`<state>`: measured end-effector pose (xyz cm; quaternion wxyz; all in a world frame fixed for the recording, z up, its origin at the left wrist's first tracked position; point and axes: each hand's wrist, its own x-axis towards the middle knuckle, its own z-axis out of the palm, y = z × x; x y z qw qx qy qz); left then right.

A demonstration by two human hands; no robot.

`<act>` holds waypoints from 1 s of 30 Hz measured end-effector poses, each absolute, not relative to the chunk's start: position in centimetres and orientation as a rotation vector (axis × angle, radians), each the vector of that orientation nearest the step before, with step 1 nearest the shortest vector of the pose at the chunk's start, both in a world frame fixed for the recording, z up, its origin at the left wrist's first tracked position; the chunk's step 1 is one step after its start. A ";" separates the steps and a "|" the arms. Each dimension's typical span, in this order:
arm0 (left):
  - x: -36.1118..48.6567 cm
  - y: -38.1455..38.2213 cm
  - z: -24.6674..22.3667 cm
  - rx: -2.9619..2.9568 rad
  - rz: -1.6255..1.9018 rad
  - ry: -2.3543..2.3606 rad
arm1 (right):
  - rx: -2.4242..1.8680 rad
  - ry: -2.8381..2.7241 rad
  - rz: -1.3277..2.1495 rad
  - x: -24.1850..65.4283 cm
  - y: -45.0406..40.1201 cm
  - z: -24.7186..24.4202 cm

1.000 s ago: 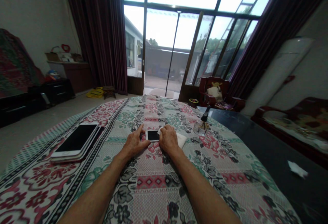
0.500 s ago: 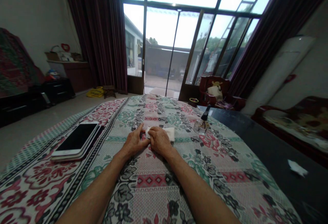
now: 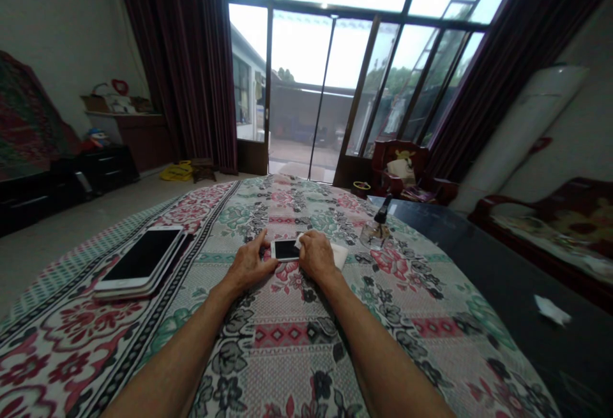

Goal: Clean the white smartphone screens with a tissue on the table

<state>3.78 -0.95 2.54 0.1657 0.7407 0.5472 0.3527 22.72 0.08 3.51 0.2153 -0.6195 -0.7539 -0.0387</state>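
Note:
A small white-framed smartphone lies flat on the patterned tablecloth with its dark screen up. Its left end is held by my left hand, the thumb along the near corner and the fingers at the far side. Over the phone's right end, my right hand is closed on a folded white cloth, which sticks out to the right beneath the palm. That hand hides the phone's right end.
Left of my hands, a larger white phone lies stacked on other flat devices. A clear spray bottle with a black nozzle stands to the right. Crumpled white tissue rests on the dark tabletop at far right.
My right hand has slid to the right with the white cloth, uncovering the phone's dark screen. My left hand has stayed at the phone's left end.

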 end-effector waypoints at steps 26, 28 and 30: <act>3.3 -0.2 0.9 2.191 1.055 1.538 | -1.723 -2.054 -0.070 22.2 0.0 3.7; 3.3 -0.2 0.9 2.192 1.051 1.544 | -1.735 -2.038 -0.074 22.4 0.0 3.6; 3.4 -0.3 1.0 2.188 1.052 1.548 | -1.708 -2.059 -0.069 22.5 0.1 3.5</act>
